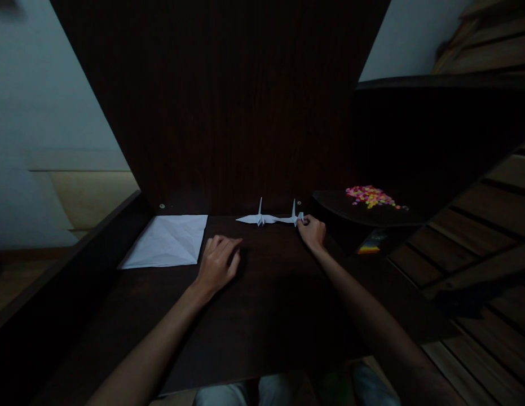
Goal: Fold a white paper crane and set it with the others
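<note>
**Setting a folded crane down at the back of the desk**

Head view: my right hand [312,232] pinches the wing tip of the right paper crane [292,218] at one o'clock, beside the left paper crane [257,218]. My left hand [217,264] rests flat on the dark desk [266,304], fingers together, holding nothing. A creased white sheet [167,241] lies at ten o'clock. I judge I'm placing this crane; next calls for a gentle release.
</note>
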Demonstrator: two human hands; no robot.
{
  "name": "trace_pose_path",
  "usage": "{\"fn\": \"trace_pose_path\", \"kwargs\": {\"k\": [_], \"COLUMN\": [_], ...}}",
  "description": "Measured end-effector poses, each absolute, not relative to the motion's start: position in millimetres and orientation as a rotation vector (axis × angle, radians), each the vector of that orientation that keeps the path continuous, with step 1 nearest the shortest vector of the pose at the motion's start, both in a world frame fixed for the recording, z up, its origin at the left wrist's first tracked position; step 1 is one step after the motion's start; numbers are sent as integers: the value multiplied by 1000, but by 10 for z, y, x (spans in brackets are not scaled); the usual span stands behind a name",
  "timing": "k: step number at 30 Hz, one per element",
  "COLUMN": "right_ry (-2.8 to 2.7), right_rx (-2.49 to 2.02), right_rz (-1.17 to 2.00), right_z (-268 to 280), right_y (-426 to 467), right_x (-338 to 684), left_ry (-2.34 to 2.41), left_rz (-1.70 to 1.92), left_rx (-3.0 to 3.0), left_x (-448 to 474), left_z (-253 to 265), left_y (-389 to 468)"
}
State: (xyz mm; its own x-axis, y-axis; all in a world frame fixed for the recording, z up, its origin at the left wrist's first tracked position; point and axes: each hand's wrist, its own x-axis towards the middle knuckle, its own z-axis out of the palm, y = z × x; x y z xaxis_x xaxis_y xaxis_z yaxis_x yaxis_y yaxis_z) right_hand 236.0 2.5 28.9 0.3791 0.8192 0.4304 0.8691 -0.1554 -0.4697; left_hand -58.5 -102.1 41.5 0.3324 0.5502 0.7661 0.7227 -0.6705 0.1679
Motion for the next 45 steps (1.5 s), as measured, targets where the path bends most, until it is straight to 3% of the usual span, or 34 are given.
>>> {"fn": "trace_pose_path", "kwargs": {"k": [25, 39, 45], "right_ry": [-1494, -1650, -1936], "right_rx": [-2083, -2151, -2121], "right_rz": [-93, -41, -66], "right_z": [200, 193, 197], "right_y": [151, -287, -583], "right_x": [2316, 2172, 1907], "left_ry": [-1334, -2224, -2328], "left_rz": [-1080, -291, -259], "left_rx": [-2277, -1918, -1963], "left_x": [-687, -1195, -1285], "left_z": [443, 501, 483], "left_y": [-940, -738, -679]}}
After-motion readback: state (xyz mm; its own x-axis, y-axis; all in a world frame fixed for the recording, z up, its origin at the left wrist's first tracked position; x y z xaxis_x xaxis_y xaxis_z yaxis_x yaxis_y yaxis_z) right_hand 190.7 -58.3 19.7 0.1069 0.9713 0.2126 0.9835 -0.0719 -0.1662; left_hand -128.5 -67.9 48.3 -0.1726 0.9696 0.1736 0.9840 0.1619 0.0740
